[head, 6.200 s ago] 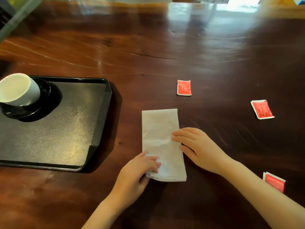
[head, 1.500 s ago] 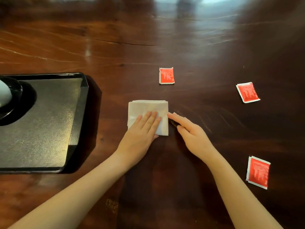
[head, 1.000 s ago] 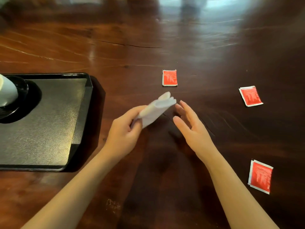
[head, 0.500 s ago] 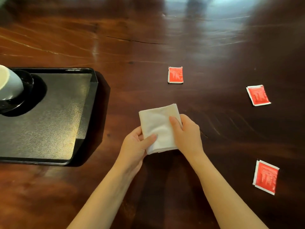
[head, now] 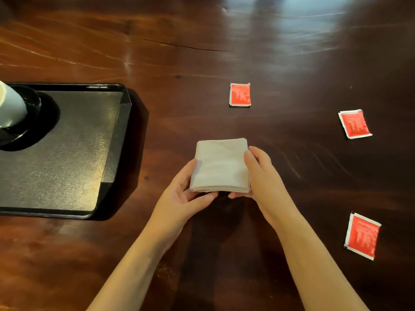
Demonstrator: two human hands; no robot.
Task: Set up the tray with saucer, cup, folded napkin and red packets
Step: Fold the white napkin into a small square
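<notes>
White paper is what I am watching most closely: the folded napkin [head: 221,166] is sitting pinched between both hands just above the dark wooden table [head: 202,52], right of the tray [head: 67,153] and apart from it. My reading is that the left hand [head: 182,194] is closing on the napkin's left edge with its thumb under the near corner, while the right hand [head: 261,178] is clamping the right edge, fingers curled over the top. Already done, as far as I am seeing: the black saucer [head: 31,113] is resting in the tray's far left corner with the white cup [head: 10,108] standing on it (both are partly cut off by the picture's edge). I am judging the fold finished, so carrying the napkin onto the tray's bare surface is what is coming up. Then 3 red packets are waiting on the table, none on the tray: the far packet [head: 239,94], the right packet [head: 354,123] and the near packet [head: 362,235].
</notes>
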